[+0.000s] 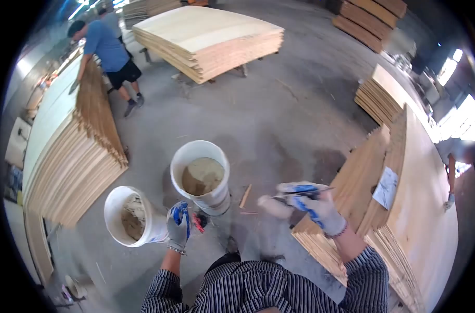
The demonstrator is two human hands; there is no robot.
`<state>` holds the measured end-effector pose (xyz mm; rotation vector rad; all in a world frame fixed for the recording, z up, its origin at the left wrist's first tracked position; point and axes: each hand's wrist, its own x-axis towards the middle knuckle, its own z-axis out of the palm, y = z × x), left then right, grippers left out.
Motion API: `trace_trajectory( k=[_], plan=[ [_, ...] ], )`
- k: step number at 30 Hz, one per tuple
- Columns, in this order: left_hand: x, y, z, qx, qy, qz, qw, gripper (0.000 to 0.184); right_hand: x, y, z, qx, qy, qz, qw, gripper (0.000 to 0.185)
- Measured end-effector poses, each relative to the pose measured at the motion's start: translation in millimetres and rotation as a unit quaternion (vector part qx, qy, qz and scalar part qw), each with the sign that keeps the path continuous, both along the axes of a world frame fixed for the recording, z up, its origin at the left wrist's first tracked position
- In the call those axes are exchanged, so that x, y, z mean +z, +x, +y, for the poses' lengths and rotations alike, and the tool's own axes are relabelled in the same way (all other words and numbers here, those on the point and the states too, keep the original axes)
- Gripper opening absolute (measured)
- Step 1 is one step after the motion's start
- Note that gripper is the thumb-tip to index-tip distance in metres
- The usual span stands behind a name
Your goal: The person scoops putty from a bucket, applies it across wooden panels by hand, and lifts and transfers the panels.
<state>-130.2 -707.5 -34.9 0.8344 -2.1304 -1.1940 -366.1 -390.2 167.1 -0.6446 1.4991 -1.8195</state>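
My left hand (179, 225), in a white and blue glove, is beside two white buckets, its fingers bent together; what they hold, if anything, is hidden. One bucket (224, 202) stands in front of it and the other bucket (156, 228) to its left; both contain a pale brown material. My right hand (315, 206), gloved too, is closed around a thin dark tool (313, 191) to the right of the buckets. A blurred pale shape (275, 207) is at the left side of this hand.
Plywood stacks stand at left (73, 172), at the back (211, 31) and at right (425, 198). A person (109, 49) leans over the left stack; another person (450, 156) is at far right. Wood scraps (245, 196) lie on the floor.
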Motion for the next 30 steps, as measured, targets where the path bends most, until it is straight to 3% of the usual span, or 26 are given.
trace_trajectory(
  k=[3,4,5,8,10,14,15,17,19,21,22,24,26,27,30],
  plan=[
    [-6,38,-27,0.038,-0.032,0.002,0.999,0.026,0,-10,-103,0.107,0.026,0.309,0.945,0.026],
    [-12,50,-32,0.058,0.041,0.045,0.996,0.025,0,-10,-131,0.123,0.044,0.389,0.912,0.026],
    [-18,63,-36,0.075,0.114,0.086,0.987,0.025,-16,-9,-156,0.127,0.036,0.391,0.911,0.026],
    [9,88,-44,0.109,0.113,0.076,0.985,0.024,-71,-15,-232,0.124,-0.028,0.500,0.856,0.030],
    [26,91,-49,0.118,0.107,0.073,0.984,0.024,-87,-15,-262,0.153,0.137,0.519,0.830,0.037],
    [59,83,-60,0.065,0.039,0.005,0.997,0.021,-121,-24,-275,0.092,0.246,0.552,0.791,0.035],
    [69,77,-64,0.065,0.037,0.007,0.997,0.021,-128,-29,-269,0.091,0.244,0.553,0.791,0.035],
    [90,59,-67,-0.029,-0.076,-0.038,0.996,0.024,-146,-41,-248,0.080,0.275,0.497,0.819,0.031],
    [150,30,-61,-0.055,-0.078,-0.053,0.994,0.028,-181,-58,-211,0.062,0.279,0.507,0.813,0.028],
    [186,7,-65,-0.191,-0.232,-0.098,0.949,0.030,-170,-51,-161,0.036,0.302,0.459,0.834,0.025],
    [211,-5,-63,-0.196,-0.231,-0.094,0.948,0.030,-160,-43,-133,0.026,0.324,0.419,0.848,0.025],
    [268,-27,-54,-0.270,-0.374,-0.107,0.881,0.032,-166,-37,-74,0.009,0.373,0.330,0.867,0.024],
    [321,-40,-39,-0.275,-0.475,-0.101,0.830,0.031,-174,-26,-20,-0.021,0.444,0.212,0.870,0.027],
    [348,-43,-25,-0.257,-0.480,-0.099,0.833,0.032,-170,-14,4,-0.045,0.484,0.142,0.862,0.030],
    [406,-35,13,-0.159,-0.466,-0.122,0.862,0.033,-173,22,72,-0.146,0.478,0.162,0.851,0.027]
  ],
)
